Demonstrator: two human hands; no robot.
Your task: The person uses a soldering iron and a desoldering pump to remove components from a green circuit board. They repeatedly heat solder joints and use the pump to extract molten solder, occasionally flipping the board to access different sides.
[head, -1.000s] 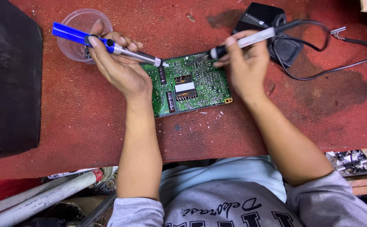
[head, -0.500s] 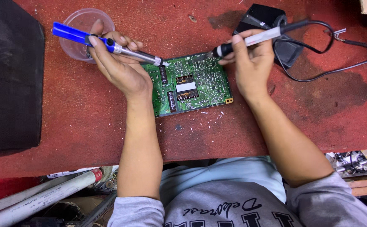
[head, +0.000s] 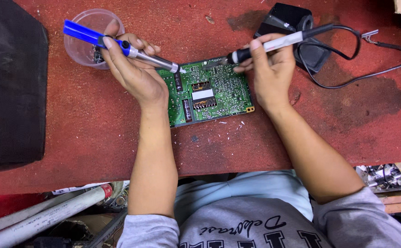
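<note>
A green rectangular circuit board (head: 212,92), studded with small components, two dark slotted blocks and a white label at its middle, lies flat on the table's centre, slightly rotated so its long edge runs from about eight o'clock to two o'clock. A desoldering pump (head: 117,45) with a blue plunger and silver metal barrel lies slanted from ten o'clock down to four o'clock, its pale tip at the board's upper left corner. A soldering iron (head: 267,46) with a black grip, white-and-black handle and black trailing cord slants from two o'clock toward eight o'clock, its metal tip touching the board's top edge.
</note>
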